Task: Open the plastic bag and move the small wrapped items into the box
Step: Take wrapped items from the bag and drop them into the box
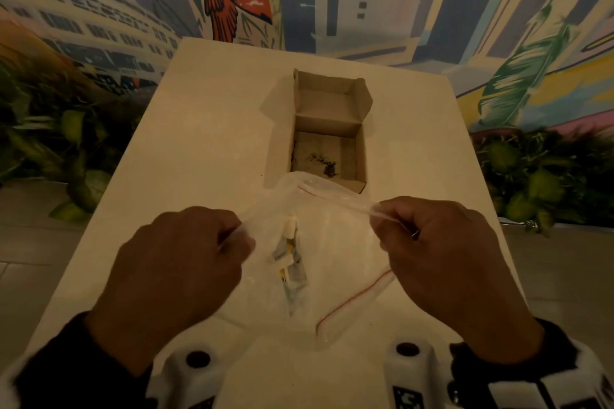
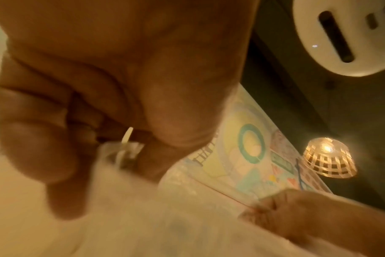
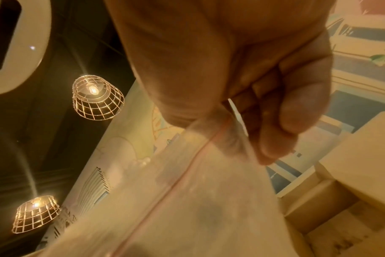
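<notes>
Over the near half of the desk [image 1: 206, 129], the left hand [image 1: 172, 276] and right hand [image 1: 448, 262] each pinch one side of the clear plastic bag [image 1: 332, 259], with the small wrapped items [image 1: 289, 259] inside. The open cardboard box [image 1: 329, 129] sits just beyond.

one plastic bag [image 1: 332, 242], one cardboard box [image 1: 329, 129], two hands, two hanging lamps [image 3: 98, 100]

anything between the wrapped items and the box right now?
Yes: the plastic bag itself. The wrapped items lie inside it, while the left hand and right hand each pinch an edge. The box beyond sits open-topped; the bag's far edge overlaps its near rim.
</notes>
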Action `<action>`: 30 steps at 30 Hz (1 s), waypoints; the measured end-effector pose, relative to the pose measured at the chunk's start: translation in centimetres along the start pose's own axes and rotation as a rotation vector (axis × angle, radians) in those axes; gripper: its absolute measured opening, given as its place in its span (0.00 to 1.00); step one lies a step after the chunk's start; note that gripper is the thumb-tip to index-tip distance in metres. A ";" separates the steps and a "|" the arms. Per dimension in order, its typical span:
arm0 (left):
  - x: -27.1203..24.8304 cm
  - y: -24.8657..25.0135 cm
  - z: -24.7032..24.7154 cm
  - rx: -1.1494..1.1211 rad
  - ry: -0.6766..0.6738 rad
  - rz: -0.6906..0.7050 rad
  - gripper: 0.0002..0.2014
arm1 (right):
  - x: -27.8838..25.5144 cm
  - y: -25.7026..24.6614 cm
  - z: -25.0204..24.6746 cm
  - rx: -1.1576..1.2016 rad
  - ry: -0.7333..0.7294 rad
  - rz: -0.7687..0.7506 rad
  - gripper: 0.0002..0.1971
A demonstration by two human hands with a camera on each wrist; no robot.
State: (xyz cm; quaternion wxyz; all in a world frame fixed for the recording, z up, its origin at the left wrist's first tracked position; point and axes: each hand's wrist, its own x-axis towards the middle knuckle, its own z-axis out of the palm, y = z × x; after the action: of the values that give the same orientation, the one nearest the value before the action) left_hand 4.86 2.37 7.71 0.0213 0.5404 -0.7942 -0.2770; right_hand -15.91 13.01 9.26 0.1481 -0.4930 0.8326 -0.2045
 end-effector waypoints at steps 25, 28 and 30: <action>3.2 -2.7 6.6 -1.414 -1.016 -0.042 0.17 | 3.0 5.0 3.2 1.870 -0.713 0.362 0.06; 4.6 -2.7 4.4 -1.779 -0.813 -0.010 0.26 | 2.5 5.4 5.2 1.742 -0.750 0.481 0.08; 5.4 -2.1 2.9 -1.964 -0.853 -0.020 0.27 | 2.2 5.9 5.6 1.660 -0.714 0.602 0.15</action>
State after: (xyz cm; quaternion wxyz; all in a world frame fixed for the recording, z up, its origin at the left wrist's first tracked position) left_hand 3.46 -1.67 2.82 0.1652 0.1518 -0.1610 -0.9611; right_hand -18.92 12.54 1.38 0.7429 -0.0288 0.4194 -0.5210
